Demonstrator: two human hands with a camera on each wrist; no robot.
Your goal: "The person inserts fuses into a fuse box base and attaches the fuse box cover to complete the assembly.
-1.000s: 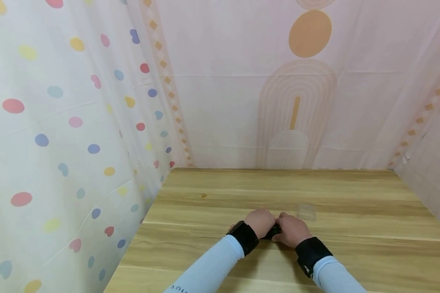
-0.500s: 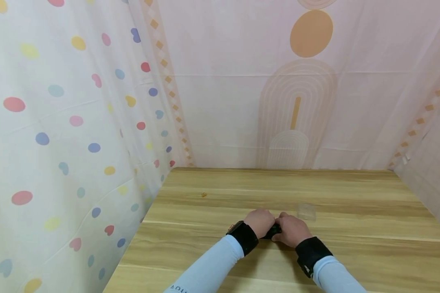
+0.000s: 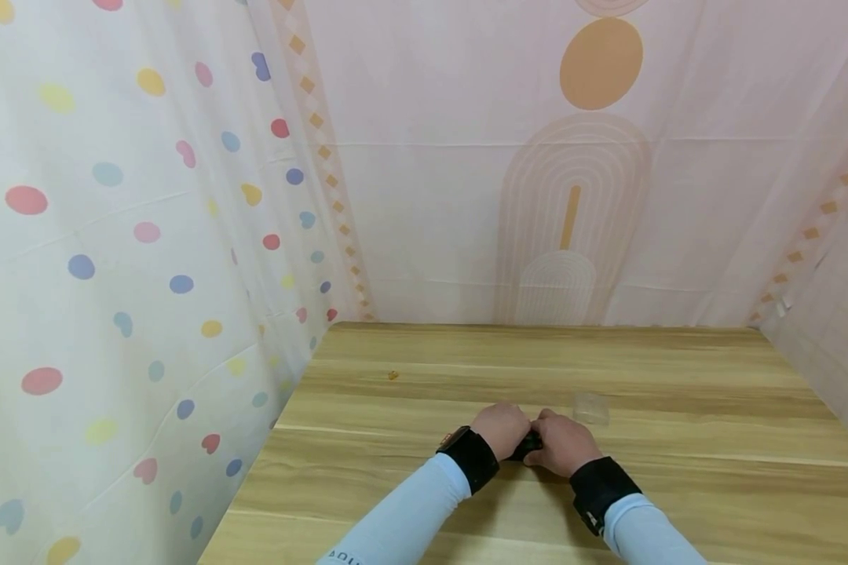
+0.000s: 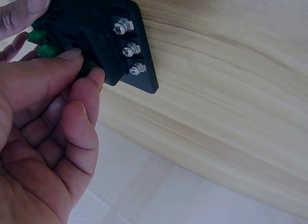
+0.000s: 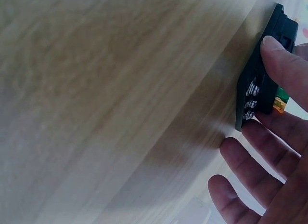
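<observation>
A black fuse block (image 4: 103, 38) with screw terminals (image 4: 129, 49) along one edge is held tilted over the table. My right hand (image 3: 565, 443) grips it, thumb on its face in the right wrist view and fingertips at its lower end. Green blade fuses (image 4: 46, 51) sit in the block, and an orange fuse (image 5: 279, 104) shows beside a green one (image 5: 283, 93). With thumb and index finger, my left hand (image 3: 500, 429) pinches a dark green blade fuse (image 4: 86, 68) at the block's side; the fingertips mostly hide it. In the head view, both hands cover most of the block.
A small clear plastic piece (image 3: 590, 409) lies on the wooden table (image 3: 678, 377) just beyond my right hand. Farther left is a tiny orange thing (image 3: 392, 376). Patterned curtains (image 3: 431, 212) hang behind the table and along its left side.
</observation>
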